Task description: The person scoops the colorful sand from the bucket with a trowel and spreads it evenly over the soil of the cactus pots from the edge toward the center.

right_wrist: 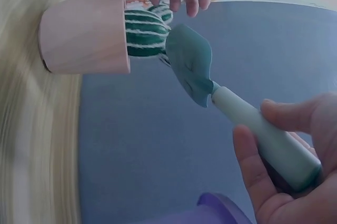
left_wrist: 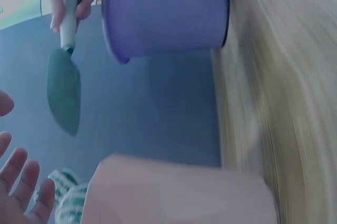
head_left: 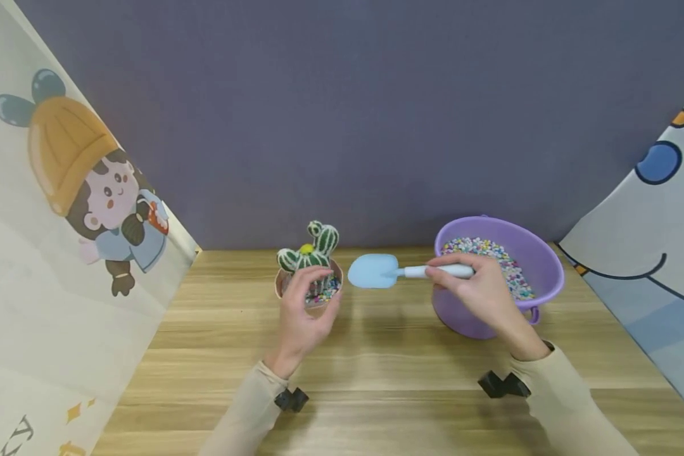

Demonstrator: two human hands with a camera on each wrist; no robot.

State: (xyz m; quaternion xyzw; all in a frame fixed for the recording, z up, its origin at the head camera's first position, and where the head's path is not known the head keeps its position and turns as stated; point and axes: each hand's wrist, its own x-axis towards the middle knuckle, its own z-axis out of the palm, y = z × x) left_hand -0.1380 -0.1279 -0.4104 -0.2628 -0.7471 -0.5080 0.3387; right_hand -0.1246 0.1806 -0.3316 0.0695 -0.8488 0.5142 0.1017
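My right hand (head_left: 484, 288) grips the white handle of a small trowel (head_left: 373, 271), whose light blue blade points left in the head view. In the right wrist view the trowel (right_wrist: 190, 63) shows its blade tip in front of or close to a green-and-white cactus (right_wrist: 145, 31); the gap is hard to judge. My left hand (head_left: 304, 316) is spread over the near side of the cactus pot (right_wrist: 87, 31), thumb and fingers apart and gripping nothing. The potted cactus (head_left: 322, 242) stands upright, with multicoloured pebbles (head_left: 326, 291) at its base.
A purple bucket (head_left: 462, 316) stands on the right of the wooden table (head_left: 376, 392), partly filled with colourful pebbles (head_left: 515, 269). Behind the table rises a grey-blue panel (head_left: 348, 126). Printed cartoon panels flank both sides.
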